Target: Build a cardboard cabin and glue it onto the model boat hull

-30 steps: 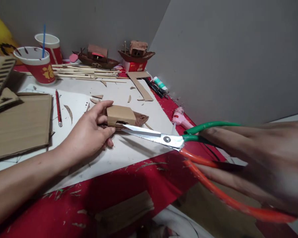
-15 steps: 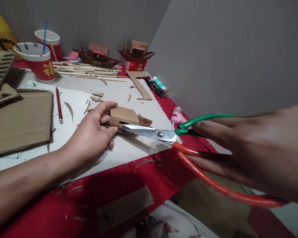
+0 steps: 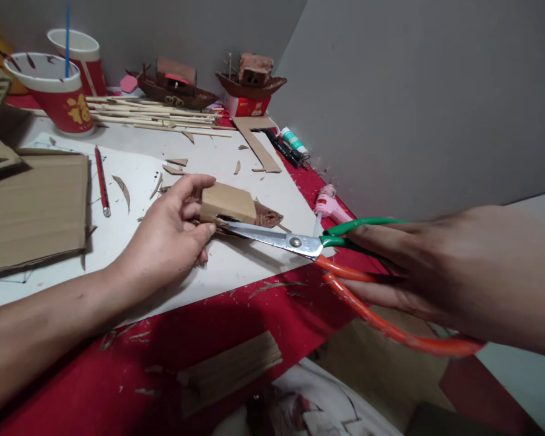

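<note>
My left hand (image 3: 172,224) is closed around a small cardboard boat model (image 3: 234,204), holding it just over white paper (image 3: 272,257). The boat has a plain tan roof and a brown, pointed end that sticks out to the right. In my right hand (image 3: 427,260) is a pair of scissors (image 3: 295,242) with one green and one orange handle. Its blades lie nearly together, their tips at the near lower edge of the tan roof, close to my left thumb. What sits between the blade tips is hard to make out.
Two finished brown boats (image 3: 175,85) stand at the back, beside thin wooden sticks (image 3: 154,115). Red paper cups (image 3: 63,103), a red pencil (image 3: 102,181) and a cardboard sheet (image 3: 36,206) are at the left. A pink glue gun (image 3: 329,203) lies right; a cardboard strip (image 3: 231,369) lies in front.
The scissor blades have drawn closer together, and the handles and my right hand have shifted slightly. My left hand keeps its hold on the boat. The whole view has moved a little.
</note>
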`<state>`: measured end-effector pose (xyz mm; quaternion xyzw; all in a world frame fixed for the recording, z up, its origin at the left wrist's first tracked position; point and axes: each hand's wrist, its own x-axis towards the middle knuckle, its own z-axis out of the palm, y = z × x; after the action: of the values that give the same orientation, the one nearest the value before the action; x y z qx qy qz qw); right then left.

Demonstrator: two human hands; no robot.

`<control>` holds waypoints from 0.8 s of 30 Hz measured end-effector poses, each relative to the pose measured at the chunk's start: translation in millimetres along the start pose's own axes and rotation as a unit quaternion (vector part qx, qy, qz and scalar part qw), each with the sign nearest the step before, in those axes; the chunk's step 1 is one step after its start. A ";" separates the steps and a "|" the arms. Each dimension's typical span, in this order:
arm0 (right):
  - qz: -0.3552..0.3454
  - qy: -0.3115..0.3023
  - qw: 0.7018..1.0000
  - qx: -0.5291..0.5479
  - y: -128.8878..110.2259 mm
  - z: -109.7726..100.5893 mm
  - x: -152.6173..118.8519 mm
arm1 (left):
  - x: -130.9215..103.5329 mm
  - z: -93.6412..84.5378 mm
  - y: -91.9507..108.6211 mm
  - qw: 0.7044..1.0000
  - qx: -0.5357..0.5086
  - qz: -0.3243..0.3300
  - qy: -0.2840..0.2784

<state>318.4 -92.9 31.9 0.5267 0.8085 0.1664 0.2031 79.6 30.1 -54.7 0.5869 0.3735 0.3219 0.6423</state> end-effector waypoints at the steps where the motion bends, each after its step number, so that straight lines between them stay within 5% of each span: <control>1: -0.003 0.003 1.000 -0.001 0.7 1.1 -0.8 | -0.3 -0.3 -1.5 1.000 0.007 0.010 0.000; 11: -0.051 0.062 0.996 0.028 -2.6 12.3 -4.3 | 3.4 -1.1 -4.1 0.998 0.013 0.054 -0.004; 24: 0.005 0.091 0.996 -0.005 -9.3 11.2 0.4 | 3.7 -0.3 -5.4 0.999 -0.023 0.046 0.013</control>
<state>316.6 -95.5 17.7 0.5120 0.8205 0.2186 0.1300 81.1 32.8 -60.5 0.5846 0.3467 0.3668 0.6352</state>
